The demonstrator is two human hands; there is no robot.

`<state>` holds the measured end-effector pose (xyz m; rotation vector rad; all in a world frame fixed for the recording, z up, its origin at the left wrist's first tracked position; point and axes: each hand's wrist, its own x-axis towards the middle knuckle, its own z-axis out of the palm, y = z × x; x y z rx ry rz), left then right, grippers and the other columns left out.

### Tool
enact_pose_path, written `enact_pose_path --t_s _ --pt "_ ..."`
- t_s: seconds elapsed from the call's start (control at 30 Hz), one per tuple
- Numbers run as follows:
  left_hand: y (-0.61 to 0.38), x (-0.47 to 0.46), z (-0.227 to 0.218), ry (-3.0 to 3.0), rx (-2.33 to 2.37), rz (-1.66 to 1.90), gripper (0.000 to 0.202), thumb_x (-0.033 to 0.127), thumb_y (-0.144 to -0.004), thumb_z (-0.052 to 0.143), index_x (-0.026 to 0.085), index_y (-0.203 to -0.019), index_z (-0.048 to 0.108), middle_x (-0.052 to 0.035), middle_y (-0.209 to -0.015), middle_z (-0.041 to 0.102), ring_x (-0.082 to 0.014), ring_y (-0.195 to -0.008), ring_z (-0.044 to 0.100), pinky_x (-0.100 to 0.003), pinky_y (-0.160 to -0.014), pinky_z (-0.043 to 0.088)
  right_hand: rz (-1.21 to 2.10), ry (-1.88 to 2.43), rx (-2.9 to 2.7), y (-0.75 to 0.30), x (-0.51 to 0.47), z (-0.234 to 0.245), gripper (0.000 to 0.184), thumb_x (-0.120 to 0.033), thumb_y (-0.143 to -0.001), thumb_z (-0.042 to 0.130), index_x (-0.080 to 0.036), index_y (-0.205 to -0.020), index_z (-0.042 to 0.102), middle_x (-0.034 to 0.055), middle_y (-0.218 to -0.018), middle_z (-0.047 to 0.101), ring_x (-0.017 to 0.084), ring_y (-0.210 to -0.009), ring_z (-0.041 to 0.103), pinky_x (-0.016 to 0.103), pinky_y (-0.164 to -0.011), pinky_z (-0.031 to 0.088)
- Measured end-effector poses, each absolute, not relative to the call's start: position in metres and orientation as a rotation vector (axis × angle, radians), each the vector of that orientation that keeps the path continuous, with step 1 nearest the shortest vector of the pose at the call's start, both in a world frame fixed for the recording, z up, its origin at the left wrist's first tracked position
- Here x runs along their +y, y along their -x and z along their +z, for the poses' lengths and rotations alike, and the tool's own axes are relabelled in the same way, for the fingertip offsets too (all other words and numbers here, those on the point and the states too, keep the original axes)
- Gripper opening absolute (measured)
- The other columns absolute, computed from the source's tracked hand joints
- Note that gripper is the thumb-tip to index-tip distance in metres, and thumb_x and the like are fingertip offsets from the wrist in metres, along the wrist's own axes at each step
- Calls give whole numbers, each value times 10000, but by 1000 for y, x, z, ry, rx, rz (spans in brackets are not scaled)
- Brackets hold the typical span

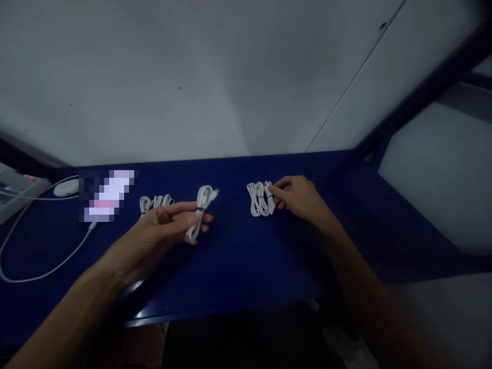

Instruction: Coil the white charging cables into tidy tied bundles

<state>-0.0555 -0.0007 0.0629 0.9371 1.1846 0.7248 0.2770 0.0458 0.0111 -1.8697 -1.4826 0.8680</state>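
Note:
Between the thumb and fingers of my left hand (165,225) is a coiled white charging cable (200,211), raised above the blue table. A dark tie wraps its middle, and its plug points up to the right. My right hand (294,197) pinches the right end of a row of white coiled cables (259,199) lying side by side on the table. Its fingertips close on the rightmost cable of that row. Behind my left hand lie more tied white cables (156,201), partly hidden by the hand.
A phone-like lit screen (111,197), blurred out, lies at the left with a white cord (57,269) plugged in. Beside it sit a white rounded object (66,188) and a white box (19,189) with a red light. A pale wall (192,77) stands behind the blue table (230,277).

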Motion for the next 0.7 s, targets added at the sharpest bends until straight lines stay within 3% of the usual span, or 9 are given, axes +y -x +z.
enact_pose_path --t_s 0.1,0.17,0.33,0.53,0.7 --pt "40 6 55 -930 1021 618 426 261 -855 915 221 -1266 809 -148 -1361 761 -256 -1127 764 -291 -854 653 575 1863 -1498 -275 47 11 177 -348 -977 710 -186 -931 764 66 -749 785 224 -665 747 373 -671 576" --pt "29 10 52 -918 963 602 455 221 -847 920 232 -1287 802 -136 -1356 763 -247 -1117 770 -325 -931 656 422 1722 -1481 -268 44 14 169 -327 -998 678 -196 -934 764 52 -756 772 215 -689 736 368 -692 570" --pt "6 22 38 -953 920 699 478 195 -765 974 199 -1216 814 -111 -1219 805 -256 -1084 787 -347 -949 658 684 1211 -1600 -236 29 22 126 -298 -1018 682 -214 -959 756 5 -769 735 166 -688 694 309 -641 535" --pt "-3 31 17 -1094 970 911 606 141 -654 1007 189 -1224 805 -56 -1066 810 -186 -867 793 -322 -906 645 813 1161 -1736 -215 18 16 94 -322 -1004 747 -243 -1054 756 14 -941 773 180 -829 712 325 -717 542" --pt "-4 26 17 -1266 988 909 543 157 -702 970 188 -1222 818 -66 -1058 824 -210 -927 785 -351 -944 630 757 1079 -1841 -212 16 12 42 -252 -1018 744 -253 -1057 761 6 -971 742 166 -824 685 324 -740 532"
